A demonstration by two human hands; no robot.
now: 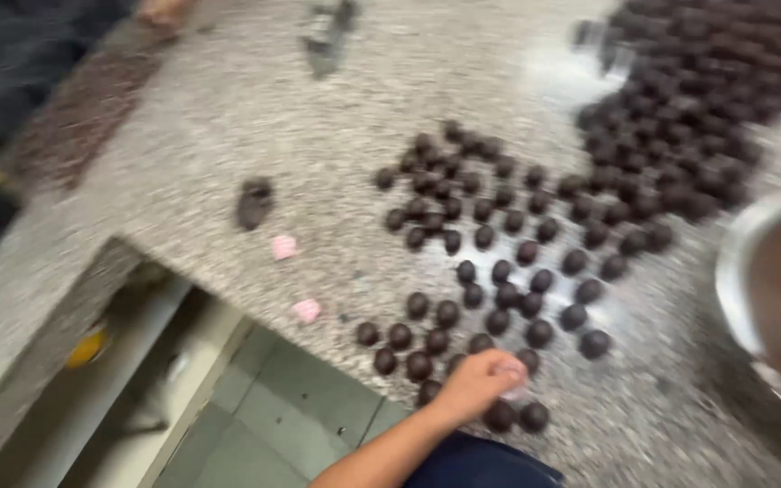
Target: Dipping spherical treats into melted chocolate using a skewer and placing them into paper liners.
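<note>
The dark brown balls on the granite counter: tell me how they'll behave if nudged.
The dark brown balls look round, so probably roll on the flat counter. Small, likely light. The squashed lump hints they are soft and may dent.

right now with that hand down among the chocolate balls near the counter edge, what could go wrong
1. The hand sits among dark chocolate balls close to the granite counter edge; a nudge could roll some onto the tiled floor.
2. The balls lie packed close, so reaching for one may knock or smear its neighbours.
3. The metal bowl at the right stands close to the balls; a sweeping arm might bump it.
</note>
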